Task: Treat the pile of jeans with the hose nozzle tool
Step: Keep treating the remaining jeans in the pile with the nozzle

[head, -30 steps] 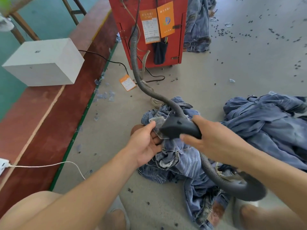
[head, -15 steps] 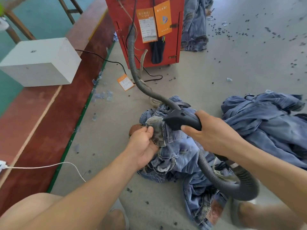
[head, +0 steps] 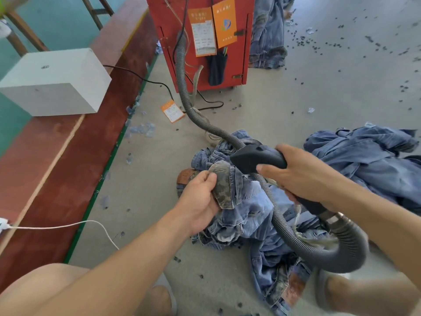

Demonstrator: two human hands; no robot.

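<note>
A crumpled pile of blue jeans (head: 250,210) lies on the concrete floor in front of me. My left hand (head: 200,199) grips a turned-out pocket lining (head: 224,185) of the top pair and holds it up. My right hand (head: 303,176) grips the black hose nozzle tool (head: 255,157), whose tip points left, just above and right of that lining. Its grey ribbed hose (head: 284,226) loops under my right wrist and across the jeans, then runs up to the red machine (head: 200,42).
A second heap of jeans (head: 369,160) lies to the right, more denim (head: 268,30) behind the red machine. A white box (head: 57,83) sits on a red-brown bench at left. An orange tag (head: 172,110), cables and dark scraps litter the floor. My feet flank the pile.
My left hand has pulled the pocket lining further up and out. The nozzle has risen slightly and now sits a little apart from the fabric.
</note>
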